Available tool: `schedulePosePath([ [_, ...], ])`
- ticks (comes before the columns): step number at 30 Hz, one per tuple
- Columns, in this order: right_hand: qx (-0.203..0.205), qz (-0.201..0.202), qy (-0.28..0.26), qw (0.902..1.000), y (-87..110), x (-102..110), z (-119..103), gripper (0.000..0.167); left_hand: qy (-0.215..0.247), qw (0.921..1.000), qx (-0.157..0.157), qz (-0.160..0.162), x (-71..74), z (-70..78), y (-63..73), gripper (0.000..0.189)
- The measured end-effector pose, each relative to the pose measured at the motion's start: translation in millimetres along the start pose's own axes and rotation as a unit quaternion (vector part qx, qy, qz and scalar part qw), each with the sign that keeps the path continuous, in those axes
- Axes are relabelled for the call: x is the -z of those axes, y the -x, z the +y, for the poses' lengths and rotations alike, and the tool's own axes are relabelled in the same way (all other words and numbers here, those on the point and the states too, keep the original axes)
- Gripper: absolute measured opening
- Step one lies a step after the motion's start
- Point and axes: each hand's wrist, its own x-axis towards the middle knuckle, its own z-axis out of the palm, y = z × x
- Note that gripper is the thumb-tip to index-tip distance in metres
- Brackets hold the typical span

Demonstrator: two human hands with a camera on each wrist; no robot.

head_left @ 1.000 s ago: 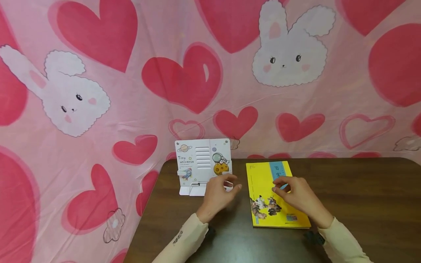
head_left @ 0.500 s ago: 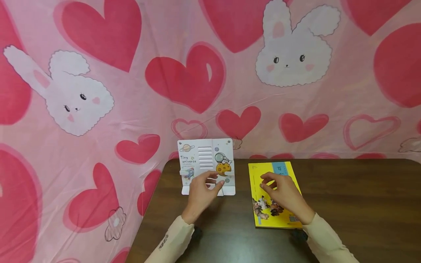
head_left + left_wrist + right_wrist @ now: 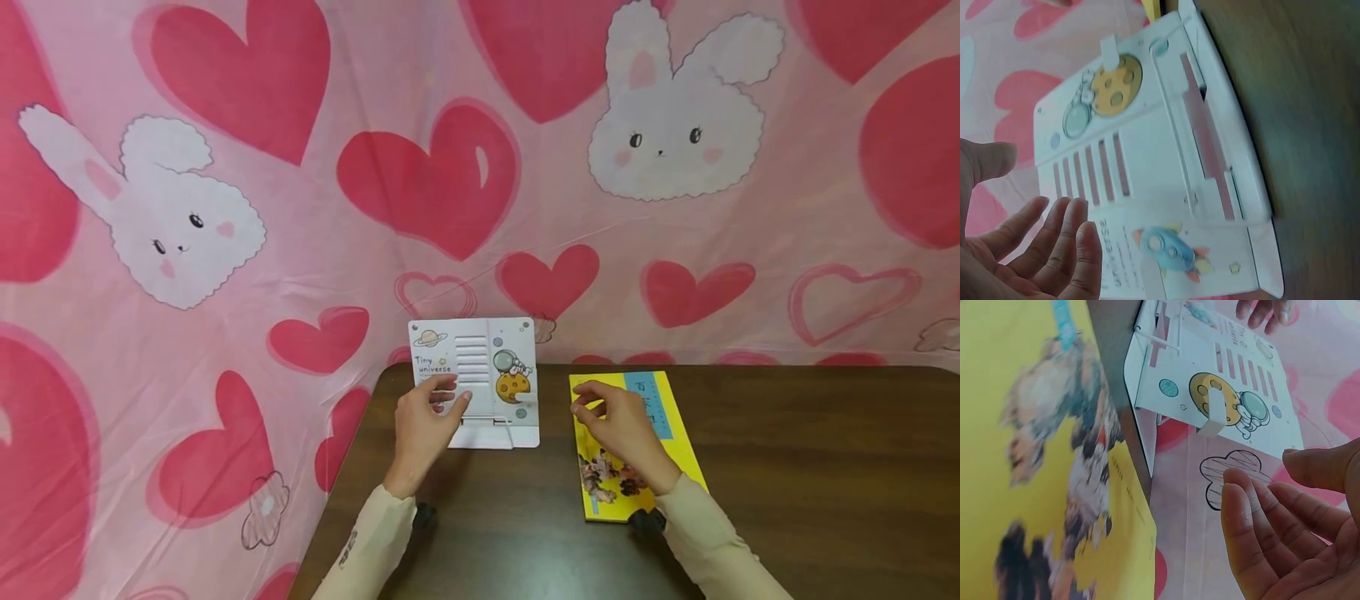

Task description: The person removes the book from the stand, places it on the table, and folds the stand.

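Note:
A white book stand [image 3: 474, 400] printed with a planet, a rocket and an astronaut stands upright at the table's back left. In front of its left part hovers my left hand [image 3: 426, 421], fingers loosely bent, thumb apart, holding nothing. The left wrist view shows the stand's slots and wire bar [image 3: 1175, 137] beyond the fingers. A yellow book [image 3: 667, 467] with a blue title strip lies flat to the right of the stand. My right hand [image 3: 618, 421] hangs over the book's left half, relaxed and holding nothing, covering part of the cover.
The dark wooden table [image 3: 810, 467] spreads to the right and front of the book. Behind it hangs a pink cloth [image 3: 555, 217] with red hearts and white rabbits. Black wrist cameras [image 3: 647, 522] sit under the sleeves.
Both hands have moved left, the left one from the stand's right part to its left part, the right one towards the book's left edge. Stand and book stay in place.

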Motion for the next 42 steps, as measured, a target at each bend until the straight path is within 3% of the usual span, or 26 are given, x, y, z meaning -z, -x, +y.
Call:
schedulePosePath([
  [10, -0.012, -0.002, -0.020, 0.9997, -15.3, -15.7, -7.9, 0.028, -0.004, 0.9993, -0.011, 0.037, 7.5, -15.4, -10.6, 0.032],
  [16, -0.040, -0.001, -0.080, 0.9960, -26.5, -25.0, -10.5, 0.028, -0.032, 0.9968, 0.001, 0.073, 13.6, -28.6, -16.8, 0.031],
  [25, -0.079, 0.010, -0.123, 0.9892, -37.8, -38.6, -21.8, 0.030, -0.071, 0.9933, 0.032, 0.085, 20.1, -49.0, -24.7, 0.035],
  [36, -0.083, 0.033, -0.118, 0.9890, -45.7, -55.2, -24.0, 0.028, -0.056, 0.9946, 0.070, 0.052, 14.8, -73.0, -29.1, 0.033],
  [42, -0.093, 0.045, -0.094, 0.9902, -49.0, -61.8, -22.7, 0.025, -0.046, 0.9953, 0.077, 0.037, 13.8, -76.0, -32.1, 0.028],
])
